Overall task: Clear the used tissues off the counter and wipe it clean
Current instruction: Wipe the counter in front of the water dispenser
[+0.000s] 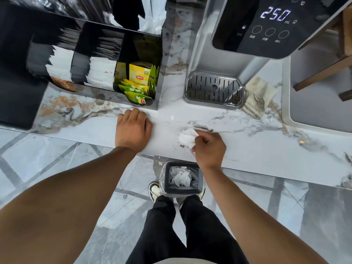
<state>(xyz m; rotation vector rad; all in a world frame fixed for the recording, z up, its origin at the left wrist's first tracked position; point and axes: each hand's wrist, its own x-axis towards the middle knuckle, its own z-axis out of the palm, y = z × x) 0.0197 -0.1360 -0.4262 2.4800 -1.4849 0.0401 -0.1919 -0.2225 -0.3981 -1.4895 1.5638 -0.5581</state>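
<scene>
My right hand [208, 147] grips a crumpled white tissue [187, 137] and presses it onto the white marble counter [257, 149], close to the front edge. Dark crumbs [181, 146] lie on the counter just left of and below the tissue. My left hand [132, 129] rests flat on the counter to the left, fingers together, holding nothing. On the floor below the counter edge stands a small black bin [182, 178] with a clear liner and several white tissues inside.
A black organiser [122, 42] with sachets and yellow Lipton tea bags [140, 79] stands behind my left hand. A water dispenser with a metal drip tray [213, 88] stands at the back right. A crumpled beige cloth [257, 97] lies beside it. A sink [320, 103] is far right.
</scene>
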